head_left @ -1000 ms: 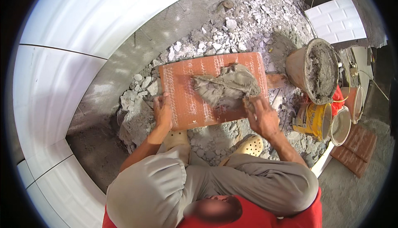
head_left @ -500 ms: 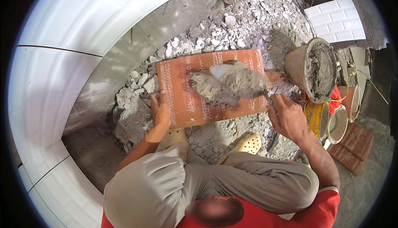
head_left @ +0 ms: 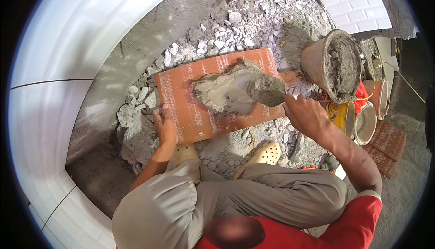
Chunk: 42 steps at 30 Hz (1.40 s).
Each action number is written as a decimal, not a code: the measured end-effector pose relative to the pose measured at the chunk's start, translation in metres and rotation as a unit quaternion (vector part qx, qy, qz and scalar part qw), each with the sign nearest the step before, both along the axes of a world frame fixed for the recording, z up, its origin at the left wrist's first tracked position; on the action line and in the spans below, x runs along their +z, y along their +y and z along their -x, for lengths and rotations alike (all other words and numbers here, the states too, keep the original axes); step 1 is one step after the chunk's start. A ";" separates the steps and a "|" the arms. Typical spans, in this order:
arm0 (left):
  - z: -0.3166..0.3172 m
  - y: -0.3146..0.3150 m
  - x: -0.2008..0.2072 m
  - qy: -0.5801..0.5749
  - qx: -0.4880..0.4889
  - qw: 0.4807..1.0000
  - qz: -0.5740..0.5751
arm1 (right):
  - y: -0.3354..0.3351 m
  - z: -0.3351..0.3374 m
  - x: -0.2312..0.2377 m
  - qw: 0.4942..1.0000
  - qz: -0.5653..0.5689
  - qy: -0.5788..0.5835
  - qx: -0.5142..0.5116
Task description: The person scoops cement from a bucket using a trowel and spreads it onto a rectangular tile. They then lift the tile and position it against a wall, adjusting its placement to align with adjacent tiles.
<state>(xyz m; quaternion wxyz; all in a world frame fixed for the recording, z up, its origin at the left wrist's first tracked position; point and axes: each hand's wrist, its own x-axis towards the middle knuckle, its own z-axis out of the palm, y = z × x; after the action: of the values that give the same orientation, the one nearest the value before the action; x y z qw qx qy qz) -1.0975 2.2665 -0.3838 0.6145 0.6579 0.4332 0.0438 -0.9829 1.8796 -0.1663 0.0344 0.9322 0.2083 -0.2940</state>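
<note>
A reddish-brown tile [head_left: 181, 122] lies back-side up over the rubble in front of my feet, its ridged surface streaked white. Wet grey mortar [head_left: 217, 93] is heaped across its middle. My right hand [head_left: 308, 115] is closed round the handle of a trowel [head_left: 267, 89], whose mortar-smeared blade rests in the heap; the handle itself is mostly hidden by the fingers. My left hand [head_left: 166, 124] grips the tile's left edge, thumb on top and the other fingers out of sight.
A bucket of mortar [head_left: 342, 68] leans at the right, with a yellow can [head_left: 340, 115] and smaller tubs below it. Broken rubble [head_left: 231, 27] covers the ground beyond the tile. White tiled wall [head_left: 54, 104] curves along the left. More brown tiles [head_left: 385, 147] lie at far right.
The trowel has swept over the mortar, which now spreads wider with a smoothed patch. My left hand keeps its hold on the tile's edge. The whole view has shifted slightly.
</note>
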 end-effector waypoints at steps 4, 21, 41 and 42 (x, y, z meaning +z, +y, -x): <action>0.003 0.005 -0.009 -0.034 -0.019 0.999 -0.023 | -0.004 -0.004 -0.005 0.997 0.051 0.036 -0.051; 0.002 0.004 0.002 -0.052 -0.028 0.998 -0.001 | -0.024 -0.051 0.000 0.993 -0.113 0.023 -0.019; 0.000 0.005 -0.003 -0.039 -0.018 0.999 -0.008 | -0.052 -0.029 0.013 0.996 -0.082 -0.023 0.003; 0.000 0.005 -0.004 -0.040 -0.018 0.999 -0.003 | -0.045 -0.034 0.003 0.996 -0.087 -0.030 0.013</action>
<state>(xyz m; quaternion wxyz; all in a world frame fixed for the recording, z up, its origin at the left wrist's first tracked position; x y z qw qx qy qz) -1.0977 2.2717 -0.3878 0.6301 0.6653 0.3958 0.0606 -0.9488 1.8341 -0.1632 -0.0365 0.9371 0.2445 -0.2466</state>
